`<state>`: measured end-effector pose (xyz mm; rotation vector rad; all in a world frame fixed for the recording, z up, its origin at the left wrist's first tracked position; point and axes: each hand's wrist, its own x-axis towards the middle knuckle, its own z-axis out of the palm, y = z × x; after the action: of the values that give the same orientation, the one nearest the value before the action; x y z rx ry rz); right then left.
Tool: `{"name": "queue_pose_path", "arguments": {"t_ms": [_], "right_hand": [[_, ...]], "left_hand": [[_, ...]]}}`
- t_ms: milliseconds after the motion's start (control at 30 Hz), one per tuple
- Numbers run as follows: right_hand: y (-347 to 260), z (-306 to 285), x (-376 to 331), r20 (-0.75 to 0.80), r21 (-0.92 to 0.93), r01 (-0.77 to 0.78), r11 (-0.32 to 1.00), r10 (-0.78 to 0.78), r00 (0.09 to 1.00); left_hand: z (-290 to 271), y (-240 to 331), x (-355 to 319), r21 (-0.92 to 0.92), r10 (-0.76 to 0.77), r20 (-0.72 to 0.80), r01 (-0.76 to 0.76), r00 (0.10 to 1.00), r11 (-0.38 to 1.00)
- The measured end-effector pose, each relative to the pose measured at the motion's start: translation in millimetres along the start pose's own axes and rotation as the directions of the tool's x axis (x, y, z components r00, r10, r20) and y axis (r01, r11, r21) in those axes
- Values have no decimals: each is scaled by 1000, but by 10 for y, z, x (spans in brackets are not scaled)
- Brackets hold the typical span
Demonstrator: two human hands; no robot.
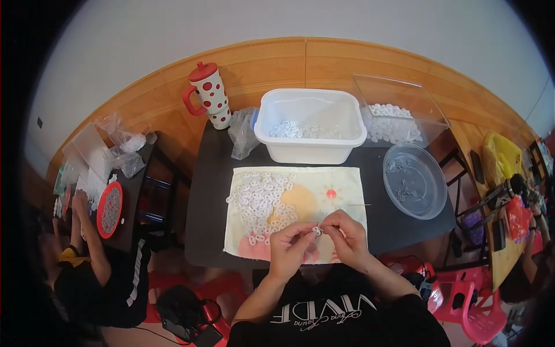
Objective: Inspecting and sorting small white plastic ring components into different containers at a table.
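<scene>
Head view looks down on both hands meeting just above the near edge of a pale cloth [300, 199] spread on the dark worktop [376, 222]. Left hand [292, 246] and right hand [346, 236] are both closed in a fingertip pinch on one small white ring-shaped piece [317, 231], held between them, a little above the cloth.

That piece looks like moulded plastic: very light, stiff, smooth, and so small that it probably slips or flicks away easily. Pinching it by its outer rim with thumb and forefinger seems the sound hold; a hard squeeze is likely to shoot it out sideways.

Just beyond the hands, a loose heap of the same white pieces [260, 202] lies on the left half of the cloth; a thin stick [354, 205] lies to the right of it.

Farther back stands a white tub [310, 151] with more pieces in it, a crumpled clear bag [243, 133] and a red-spotted mug [208, 95] to its left. On the right sit a round clear bowl [414, 180] holding small grey bits and a clear box [399, 113] of white pieces.

At a separate table on the left, another person [87, 272] works by a red-rimmed dish [109, 209].
</scene>
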<state>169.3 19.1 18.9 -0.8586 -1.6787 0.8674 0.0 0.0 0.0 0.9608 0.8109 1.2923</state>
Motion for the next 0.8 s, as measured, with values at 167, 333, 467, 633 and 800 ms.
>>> {"name": "queue_pose_path", "arguments": {"t_ms": [167,333,467,633,800], "right_hand": [[-37,74,36,1,-77,55,996,-55,999],[-41,120,28,13,-99,100,990,-99,995],[-34,168,19,0,-199,173,965,-176,984],[-37,226,30,-3,-261,233,937,-242,970],[-6,248,23,5,-230,180,956,-184,983]], "left_hand": [[-36,41,-2,28,20,-20,-19,1000,999],[-23,32,-44,40,93,-42,-91,995,995],[30,35,-79,68,138,-90,-132,986,989],[41,-34,-85,185,234,-111,-211,966,960],[49,-96,-81,176,276,-157,-248,948,953]]}}
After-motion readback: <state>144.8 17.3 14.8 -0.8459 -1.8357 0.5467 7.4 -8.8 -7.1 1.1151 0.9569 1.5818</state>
